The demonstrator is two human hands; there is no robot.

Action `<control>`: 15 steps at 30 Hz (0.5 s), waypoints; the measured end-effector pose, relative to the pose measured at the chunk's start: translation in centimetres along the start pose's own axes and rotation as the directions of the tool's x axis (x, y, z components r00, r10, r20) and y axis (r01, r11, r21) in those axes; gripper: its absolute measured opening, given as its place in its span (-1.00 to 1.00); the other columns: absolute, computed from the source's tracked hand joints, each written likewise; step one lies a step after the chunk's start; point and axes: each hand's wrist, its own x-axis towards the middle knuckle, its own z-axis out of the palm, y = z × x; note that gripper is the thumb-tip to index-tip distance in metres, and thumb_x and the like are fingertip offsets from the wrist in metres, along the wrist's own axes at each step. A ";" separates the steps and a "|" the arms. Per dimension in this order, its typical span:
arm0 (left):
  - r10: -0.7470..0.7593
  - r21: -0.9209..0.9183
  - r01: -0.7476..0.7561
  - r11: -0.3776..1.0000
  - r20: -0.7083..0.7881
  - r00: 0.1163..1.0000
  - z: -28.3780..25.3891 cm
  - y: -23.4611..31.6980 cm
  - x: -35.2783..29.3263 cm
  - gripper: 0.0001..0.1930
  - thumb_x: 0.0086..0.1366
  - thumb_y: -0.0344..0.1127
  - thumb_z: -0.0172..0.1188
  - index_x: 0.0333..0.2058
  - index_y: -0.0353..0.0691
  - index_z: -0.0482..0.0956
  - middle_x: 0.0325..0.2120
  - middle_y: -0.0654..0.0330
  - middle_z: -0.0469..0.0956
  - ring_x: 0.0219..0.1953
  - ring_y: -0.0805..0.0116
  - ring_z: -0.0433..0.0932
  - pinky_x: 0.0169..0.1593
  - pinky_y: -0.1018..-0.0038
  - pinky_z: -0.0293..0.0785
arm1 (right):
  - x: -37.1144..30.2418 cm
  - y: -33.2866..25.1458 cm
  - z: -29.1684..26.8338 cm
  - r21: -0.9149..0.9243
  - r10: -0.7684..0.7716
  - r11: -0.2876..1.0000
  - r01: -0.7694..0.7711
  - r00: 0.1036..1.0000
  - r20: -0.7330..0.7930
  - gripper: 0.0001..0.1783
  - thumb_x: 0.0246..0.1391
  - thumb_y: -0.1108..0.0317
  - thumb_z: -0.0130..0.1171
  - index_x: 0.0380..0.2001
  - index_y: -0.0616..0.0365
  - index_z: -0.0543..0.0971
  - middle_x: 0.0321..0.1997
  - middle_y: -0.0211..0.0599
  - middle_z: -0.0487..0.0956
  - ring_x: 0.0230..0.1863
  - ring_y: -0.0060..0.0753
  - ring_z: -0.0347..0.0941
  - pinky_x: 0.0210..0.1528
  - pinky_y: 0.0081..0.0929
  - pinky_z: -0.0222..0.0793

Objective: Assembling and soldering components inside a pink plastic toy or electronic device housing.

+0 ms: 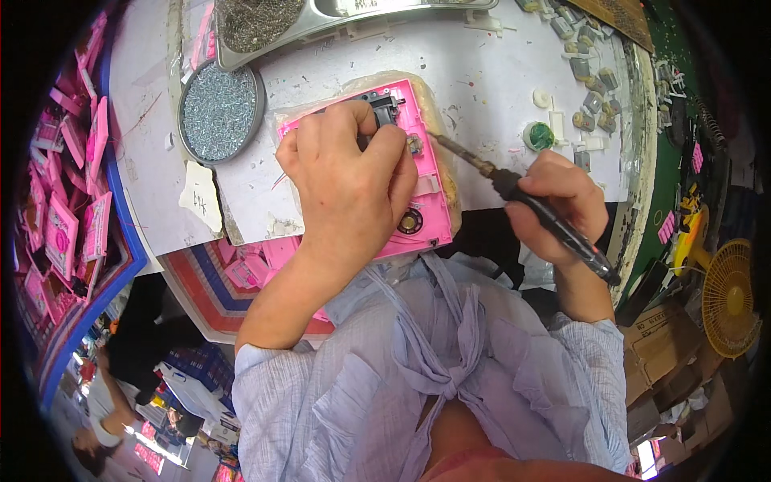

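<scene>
A pink plastic casing lies on a padded, plastic-wrapped rest in front of me. My left hand bends over its upper part, fingers closed on a dark grey plastic part in the casing; the fingertips are partly hidden. In my right hand is a black-handled soldering iron, held pen-like. Its thin brownish metal tip points left, close to the casing's right edge; I cannot tell whether it touches. A small round speaker sits in the casing's lower part.
Left of the casing stands a round dish of small silvery screws. A metal tray lies behind. On the right are a small green-filled pot and several small motors. Pink casings fill a bin far left; a yellow fan stands right.
</scene>
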 end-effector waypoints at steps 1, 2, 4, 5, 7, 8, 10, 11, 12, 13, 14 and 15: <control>0.000 0.004 0.000 1.000 0.000 1.000 0.0 0.0 0.0 -0.83 0.01 -0.34 0.40 -0.37 -0.09 0.65 -0.29 0.21 0.41 -0.18 0.17 0.41 -0.03 0.22 0.17 | -0.3 -0.1 -0.2 0.024 0.029 0.999 -0.028 0.999 -0.023 -0.66 -0.15 0.52 0.51 -0.28 0.21 0.59 -0.55 -0.36 0.52 -0.60 -0.51 0.37 -0.57 -0.56 0.17; -0.002 0.004 0.002 1.000 0.001 1.000 0.0 0.0 -0.1 -0.83 0.01 -0.34 0.40 -0.37 -0.09 0.65 -0.29 0.21 0.41 -0.18 0.17 0.41 -0.03 0.22 0.17 | -0.4 -0.2 -0.3 0.048 0.058 0.997 -0.056 0.997 -0.045 -0.66 -0.14 0.52 0.51 -0.27 0.21 0.59 -0.55 -0.36 0.52 -0.60 -0.52 0.37 -0.57 -0.56 0.17; -0.001 0.001 0.001 1.000 0.002 1.000 0.0 0.0 -0.1 -0.83 0.02 -0.33 0.40 -0.36 -0.09 0.65 -0.30 0.21 0.41 -0.18 0.18 0.41 -0.02 0.22 0.16 | -0.4 -0.3 -0.6 0.044 0.050 0.998 -0.049 0.998 -0.024 -0.66 -0.12 0.52 0.50 -0.26 0.21 0.59 -0.54 -0.36 0.52 -0.59 -0.54 0.35 -0.56 -0.57 0.16; 0.001 0.001 -0.001 1.000 0.003 1.000 -0.1 0.1 0.0 -0.83 0.02 -0.33 0.39 -0.36 -0.09 0.65 -0.30 0.21 0.41 -0.18 0.18 0.41 -0.02 0.22 0.16 | -0.4 -0.3 -0.7 0.043 0.046 0.998 -0.045 0.999 -0.013 -0.66 -0.11 0.52 0.50 -0.25 0.21 0.59 -0.54 -0.36 0.52 -0.59 -0.55 0.35 -0.56 -0.58 0.16; 0.003 0.004 -0.003 1.000 0.005 1.000 -0.1 0.1 0.0 -0.83 0.02 -0.33 0.39 -0.36 -0.09 0.65 -0.30 0.21 0.41 -0.19 0.18 0.40 -0.02 0.22 0.16 | -0.3 -0.3 -0.7 0.047 0.038 0.998 -0.037 0.999 -0.019 -0.67 -0.11 0.51 0.50 -0.25 0.21 0.59 -0.54 -0.36 0.52 -0.59 -0.55 0.34 -0.56 -0.58 0.15; 0.003 0.005 -0.003 1.000 0.007 1.000 -0.1 0.1 0.1 -0.84 0.02 -0.33 0.39 -0.36 -0.09 0.65 -0.31 0.21 0.41 -0.19 0.18 0.40 -0.02 0.22 0.16 | -0.3 -0.3 -0.6 0.050 0.033 0.998 -0.032 0.999 -0.021 -0.67 -0.11 0.51 0.50 -0.25 0.21 0.59 -0.55 -0.36 0.52 -0.60 -0.55 0.34 -0.56 -0.58 0.15; 0.003 0.006 -0.003 1.000 0.013 1.000 -0.2 0.1 0.1 -0.84 0.02 -0.33 0.39 -0.36 -0.09 0.65 -0.31 0.21 0.41 -0.19 0.19 0.40 -0.02 0.23 0.15 | -0.3 -0.3 -0.6 0.049 0.045 0.998 -0.044 0.999 -0.021 -0.67 -0.10 0.49 0.51 -0.25 0.20 0.59 -0.55 -0.36 0.52 -0.60 -0.54 0.34 -0.56 -0.58 0.16; 0.001 0.010 -0.002 1.000 0.016 1.000 -0.2 0.1 0.1 -0.84 0.03 -0.33 0.39 -0.36 -0.09 0.65 -0.31 0.21 0.41 -0.19 0.19 0.40 -0.02 0.23 0.15 | -0.2 -0.3 -0.5 0.048 0.051 0.998 -0.050 0.998 -0.020 -0.67 -0.10 0.48 0.51 -0.26 0.20 0.59 -0.55 -0.36 0.52 -0.60 -0.54 0.34 -0.57 -0.58 0.16; 0.000 0.014 0.000 1.000 0.019 1.000 -0.3 0.2 0.1 -0.84 0.03 -0.33 0.39 -0.36 -0.09 0.66 -0.31 0.21 0.41 -0.19 0.19 0.40 -0.02 0.24 0.15 | -0.2 -0.3 -0.4 0.033 0.041 0.999 -0.041 0.999 -0.004 -0.67 -0.10 0.48 0.51 -0.26 0.20 0.59 -0.55 -0.36 0.52 -0.61 -0.53 0.34 -0.57 -0.57 0.17; -0.001 0.018 0.001 1.000 0.022 1.000 -0.3 0.2 0.1 -0.84 0.03 -0.33 0.38 -0.36 -0.09 0.66 -0.31 0.21 0.41 -0.19 0.19 0.40 -0.02 0.24 0.14 | -0.1 -0.2 -0.3 0.019 0.031 0.999 -0.032 0.999 0.012 -0.67 -0.11 0.47 0.52 -0.26 0.19 0.59 -0.55 -0.36 0.52 -0.61 -0.51 0.35 -0.57 -0.56 0.17; 0.001 0.013 -0.001 1.000 0.012 1.000 -0.2 0.2 0.1 -0.85 0.03 -0.32 0.38 -0.38 -0.09 0.64 -0.29 0.21 0.41 -0.19 0.19 0.39 -0.02 0.23 0.14 | 0.0 -0.2 -0.1 0.004 0.022 1.000 -0.022 0.999 0.028 -0.67 -0.11 0.46 0.52 -0.26 0.19 0.60 -0.56 -0.35 0.52 -0.61 -0.50 0.35 -0.57 -0.56 0.18; 0.006 0.006 -0.006 1.000 0.004 1.000 0.0 0.1 0.0 -0.85 0.03 -0.31 0.38 -0.39 -0.10 0.62 -0.28 0.21 0.42 -0.19 0.18 0.38 -0.02 0.21 0.13 | 0.1 -0.2 0.1 -0.005 0.021 1.000 -0.021 0.999 0.035 -0.67 -0.11 0.46 0.52 -0.27 0.19 0.60 -0.56 -0.35 0.52 -0.61 -0.49 0.36 -0.58 -0.55 0.19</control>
